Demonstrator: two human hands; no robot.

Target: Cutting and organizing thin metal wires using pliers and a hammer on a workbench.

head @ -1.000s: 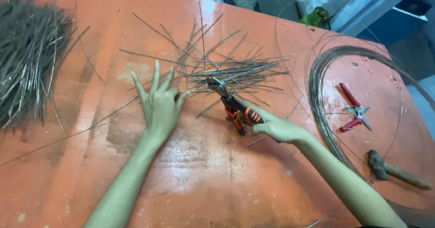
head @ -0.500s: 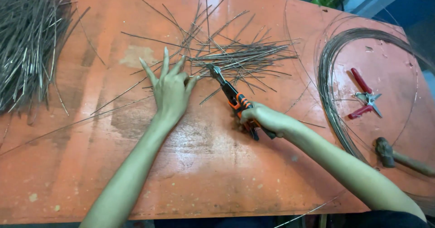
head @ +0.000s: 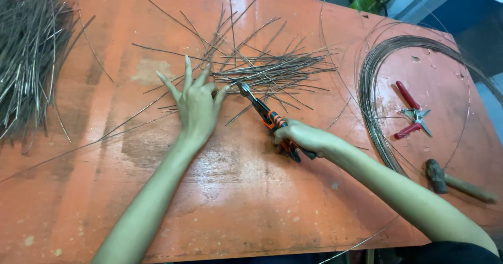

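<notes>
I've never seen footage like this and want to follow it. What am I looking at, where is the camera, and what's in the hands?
There is no machine here: these are a person's two bare hands, filmed by a camera worn on the head and looking down. The surface is an orange table. The right hand grips orange-handled pliers, with the tip at a loose pile of cut wires. The left hand rests on the table, fingers spread, beside that pile. A second wire bundle lies far left. To the right are a wire coil, red cutters and a hammer.
</notes>
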